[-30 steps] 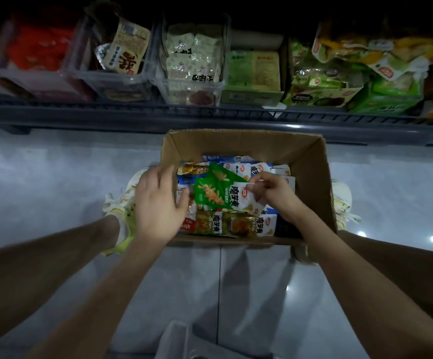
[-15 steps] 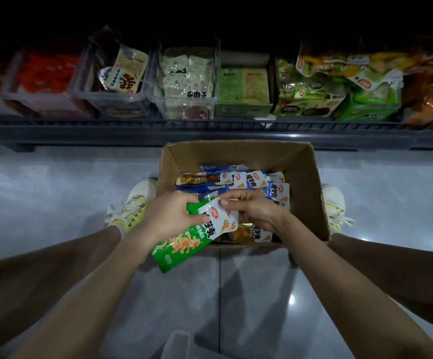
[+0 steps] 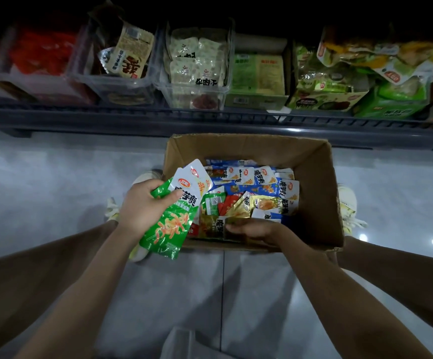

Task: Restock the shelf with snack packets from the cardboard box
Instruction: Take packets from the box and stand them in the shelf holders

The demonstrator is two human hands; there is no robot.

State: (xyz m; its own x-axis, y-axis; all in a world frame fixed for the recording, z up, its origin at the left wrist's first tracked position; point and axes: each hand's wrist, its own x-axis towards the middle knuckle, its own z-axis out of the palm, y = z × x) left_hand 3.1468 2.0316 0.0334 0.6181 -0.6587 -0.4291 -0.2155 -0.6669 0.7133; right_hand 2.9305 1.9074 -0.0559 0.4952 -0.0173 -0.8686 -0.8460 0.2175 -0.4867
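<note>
At the left rim of the cardboard box (image 3: 313,182), a small fan of green snack packets (image 3: 168,229) is gripped in the left hand (image 3: 142,211), thumb curled across their faces. Half a second earlier both hands were on them. Now the right hand (image 3: 254,228) is lowered onto the loose packets (image 3: 262,182) inside; whether one is pinched cannot be told. A bundle is seemingly being gathered, and the shelf (image 3: 210,117) beyond is not yet reached.
</note>
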